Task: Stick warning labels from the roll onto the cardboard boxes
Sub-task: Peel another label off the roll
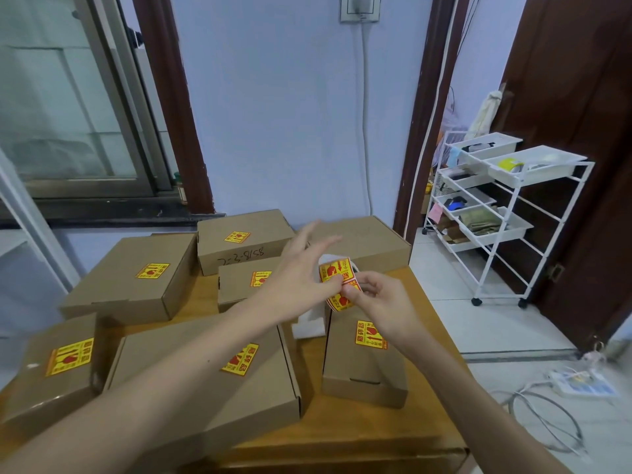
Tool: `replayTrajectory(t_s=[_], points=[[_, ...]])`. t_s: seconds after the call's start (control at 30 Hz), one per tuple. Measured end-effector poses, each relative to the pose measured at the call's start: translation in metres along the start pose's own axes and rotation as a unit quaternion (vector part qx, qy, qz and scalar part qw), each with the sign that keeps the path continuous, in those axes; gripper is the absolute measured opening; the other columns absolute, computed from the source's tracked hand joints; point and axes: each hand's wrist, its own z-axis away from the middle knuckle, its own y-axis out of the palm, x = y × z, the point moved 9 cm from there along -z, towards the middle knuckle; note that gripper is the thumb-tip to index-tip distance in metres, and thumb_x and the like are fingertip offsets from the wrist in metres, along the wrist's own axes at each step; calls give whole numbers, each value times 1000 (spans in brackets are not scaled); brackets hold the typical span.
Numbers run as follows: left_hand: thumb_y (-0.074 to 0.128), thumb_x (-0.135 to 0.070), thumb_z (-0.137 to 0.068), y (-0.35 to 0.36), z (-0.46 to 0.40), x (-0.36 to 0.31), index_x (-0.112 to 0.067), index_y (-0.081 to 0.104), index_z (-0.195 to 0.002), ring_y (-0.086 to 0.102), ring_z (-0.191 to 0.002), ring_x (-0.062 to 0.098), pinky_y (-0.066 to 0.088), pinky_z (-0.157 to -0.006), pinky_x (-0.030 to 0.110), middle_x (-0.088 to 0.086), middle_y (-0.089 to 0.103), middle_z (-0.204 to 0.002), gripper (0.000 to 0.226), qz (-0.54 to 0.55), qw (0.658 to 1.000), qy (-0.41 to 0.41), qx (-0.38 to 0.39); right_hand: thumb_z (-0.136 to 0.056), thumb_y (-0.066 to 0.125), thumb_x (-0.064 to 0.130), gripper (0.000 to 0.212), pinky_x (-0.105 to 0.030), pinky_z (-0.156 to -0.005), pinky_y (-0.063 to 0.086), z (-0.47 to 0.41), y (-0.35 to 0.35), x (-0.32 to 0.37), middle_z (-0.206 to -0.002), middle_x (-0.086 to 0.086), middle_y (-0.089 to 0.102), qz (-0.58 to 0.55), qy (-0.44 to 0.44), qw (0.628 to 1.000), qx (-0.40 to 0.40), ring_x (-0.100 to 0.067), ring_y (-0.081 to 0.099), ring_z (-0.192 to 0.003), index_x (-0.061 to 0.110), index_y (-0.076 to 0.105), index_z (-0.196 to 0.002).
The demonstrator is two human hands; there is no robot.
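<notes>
Several cardboard boxes lie on a wooden table (345,436). Most carry a yellow and red warning label, such as the near right box (366,367) and the far left box (136,278). The back right box (372,241) shows no label on its top. Above the table's middle I hold the label roll (337,280). My right hand (376,299) grips the roll from below and to the right. My left hand (301,271) pinches a label edge between thumb and a finger, with the other fingers spread and blurred. A strip of white backing paper (309,325) hangs beneath the roll.
A white wire trolley (506,213) with trays of small items stands on the tiled floor to the right. A power strip (584,384) and cables lie on the floor near the table's right edge. A wall and a window are behind the table.
</notes>
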Motion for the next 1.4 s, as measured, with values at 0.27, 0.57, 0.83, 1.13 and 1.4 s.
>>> replayTrajectory(t_s=[0.27,0.57,0.83,1.13,1.4], points=[[73,-45,-79,8,-4,-6,-24,61,-89,58,-86,4,54,-77,32,-9,60,-93,25,10,1000,-8,6,-90,61,40,8,-45,-88,53,3,-1,2,-90,12,73,120,-17,992,-29,-13,58,-103,41,69,-88],[69,-33,-79,6,-1,-7,-25,64,-81,64,-82,9,55,-74,43,-8,66,-83,11,51,998,-14,-22,-89,62,44,31,-46,-87,51,8,-3,9,-95,0,72,143,-19,989,-42,-18,52,-105,20,73,-106],[61,-20,-86,5,4,-15,-18,69,-81,61,-78,9,54,-73,40,-7,64,-79,10,2,999,21,-31,-89,60,42,29,-47,-82,53,8,-5,5,-86,4,75,137,-17,990,-33,-16,61,-97,17,73,-93],[56,-20,-90,-7,-11,27,-18,65,-80,59,-74,9,52,-66,32,-7,64,-77,13,-6,998,-36,-54,-93,63,25,25,-11,-79,53,7,-17,1,-101,12,74,32,11,999,-41,4,68,-93,15,69,-115],[53,-19,-99,-26,-5,99,-23,63,-95,68,-76,14,59,-72,31,-4,70,-76,11,80,978,-154,-112,-95,60,22,27,0,-68,46,4,-35,-7,-103,11,72,-22,44,996,-75,15,64,-87,14,67,-120]])
